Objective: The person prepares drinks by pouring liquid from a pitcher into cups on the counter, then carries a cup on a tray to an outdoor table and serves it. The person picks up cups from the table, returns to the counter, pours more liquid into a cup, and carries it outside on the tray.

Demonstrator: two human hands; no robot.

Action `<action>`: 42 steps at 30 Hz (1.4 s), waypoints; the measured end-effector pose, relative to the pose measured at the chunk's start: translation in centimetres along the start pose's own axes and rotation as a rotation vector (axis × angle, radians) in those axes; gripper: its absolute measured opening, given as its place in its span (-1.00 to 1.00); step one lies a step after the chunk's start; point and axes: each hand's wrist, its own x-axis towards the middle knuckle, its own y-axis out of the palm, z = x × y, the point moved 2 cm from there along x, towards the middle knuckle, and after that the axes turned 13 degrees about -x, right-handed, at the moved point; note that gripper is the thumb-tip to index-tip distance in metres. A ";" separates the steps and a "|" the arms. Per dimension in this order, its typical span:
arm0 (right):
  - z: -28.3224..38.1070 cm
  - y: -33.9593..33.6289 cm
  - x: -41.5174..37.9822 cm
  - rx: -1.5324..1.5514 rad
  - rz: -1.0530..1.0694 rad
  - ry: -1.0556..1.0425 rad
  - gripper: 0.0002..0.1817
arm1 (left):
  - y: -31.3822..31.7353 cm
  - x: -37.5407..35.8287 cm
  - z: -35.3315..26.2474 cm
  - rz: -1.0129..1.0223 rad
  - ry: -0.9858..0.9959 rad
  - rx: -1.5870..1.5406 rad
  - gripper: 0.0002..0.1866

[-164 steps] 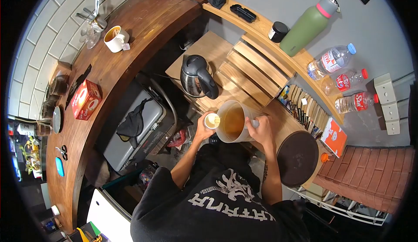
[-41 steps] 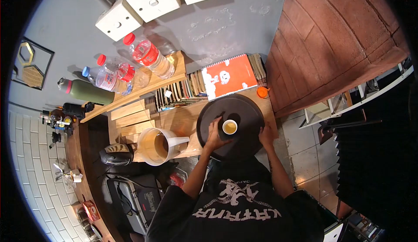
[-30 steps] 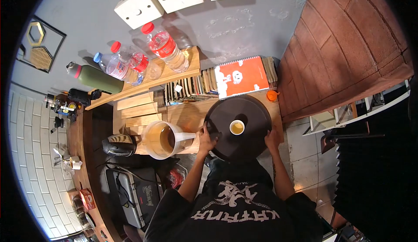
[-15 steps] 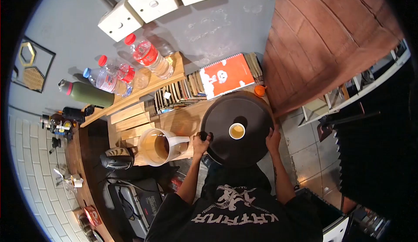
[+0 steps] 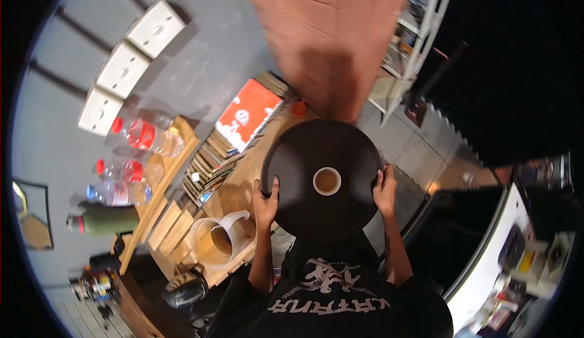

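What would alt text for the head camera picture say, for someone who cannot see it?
Seen from above, a person's left hand and right hand grip opposite edges of a round dark tray carrying a small white cup of tan drink. A plastic jug of brown liquid sits on the wooden counter at left.

Seen from above, both bare forearms reach forward from black short sleeves, elbows bent and level. The left hand (image 5: 266, 199) and the right hand (image 5: 385, 187) sit well apart, palms facing each other, fingers curled closed in a grip, thumbs uppermost.
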 end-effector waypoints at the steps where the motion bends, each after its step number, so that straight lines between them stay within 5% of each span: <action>1: -0.1 -1.6 -0.9 0.036 0.026 0.085 -0.87 | 0.5 0.0 -1.0 0.050 0.000 -0.002 -0.68; 6: -2.5 -7.7 -5.0 0.120 -0.085 0.301 -0.90 | 4.6 0.3 -2.6 0.356 -0.010 -0.131 -0.70; 9: -4.5 -10.9 -6.9 0.109 -0.274 0.246 -0.84 | 9.0 0.0 -5.1 0.513 0.049 -0.083 -0.70; 16: -7.9 -19.3 -7.7 0.155 -0.323 0.572 -0.78 | 21.2 -0.9 -9.7 0.884 0.146 0.080 -0.68; 30: -23.5 -34.0 -2.1 0.315 -0.456 0.721 -0.73 | 48.1 -8.9 -16.6 1.193 0.058 -0.088 -0.56; 42: -37.6 -35.2 5.6 0.242 -0.673 0.946 -0.41 | 70.1 -9.2 -18.6 1.379 0.013 -0.090 -0.59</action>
